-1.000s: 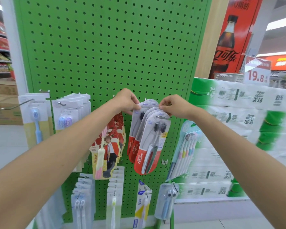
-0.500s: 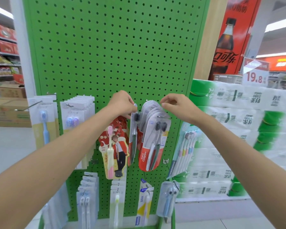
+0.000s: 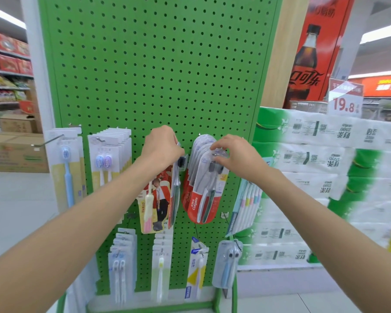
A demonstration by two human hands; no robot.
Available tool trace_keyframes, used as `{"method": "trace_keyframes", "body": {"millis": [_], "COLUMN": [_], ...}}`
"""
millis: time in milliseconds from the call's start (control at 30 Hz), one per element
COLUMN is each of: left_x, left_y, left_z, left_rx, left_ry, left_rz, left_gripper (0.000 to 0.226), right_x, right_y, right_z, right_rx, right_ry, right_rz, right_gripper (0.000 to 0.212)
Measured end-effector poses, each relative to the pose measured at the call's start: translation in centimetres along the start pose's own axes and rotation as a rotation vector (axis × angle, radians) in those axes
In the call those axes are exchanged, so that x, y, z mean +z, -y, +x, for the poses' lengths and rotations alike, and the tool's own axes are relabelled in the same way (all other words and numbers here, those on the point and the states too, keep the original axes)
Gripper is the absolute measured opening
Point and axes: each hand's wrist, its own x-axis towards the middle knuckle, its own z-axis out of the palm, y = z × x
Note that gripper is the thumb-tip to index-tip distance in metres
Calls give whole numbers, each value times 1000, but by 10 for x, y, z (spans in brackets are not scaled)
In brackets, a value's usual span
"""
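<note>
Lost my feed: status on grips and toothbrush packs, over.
Left grip holds one loose pack. Right grip pinches front of hung Colgate stack. Red pack hangs close behind.

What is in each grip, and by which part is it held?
Left grip: a single toothbrush pack, by its top end. Right grip: the front hanging Colgate pack, by its top.

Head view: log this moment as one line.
left hand: grips single toothbrush pack, edge-on | right hand: pinches top of front Colgate pack | pack hangs on green pegboard
</note>
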Motion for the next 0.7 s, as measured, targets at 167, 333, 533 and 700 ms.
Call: {"method": "trace_keyframes", "body": {"millis": [167,333,533,700], "left_x": [-7,-14,-21,-21], "left_y": [-1,-3,2,17], "left_z": [-13,-29,-60,-89], "left_rx": [9,38,33,25], "left_ry": [22,49,64,54], "left_rz": [-23,-34,-88,-221], "left_gripper": [14,14,16,18], "right_x": [0,3,21,51], "right_y": [2,11,55,92], "right_z": [-1,-11,-44,-73], "right_rx": [2,3,-51,121], "right_ry": [0,-130,-343,-154], "right_rz": [19,62,212,482], "right_gripper": [28,33,25,45]}}
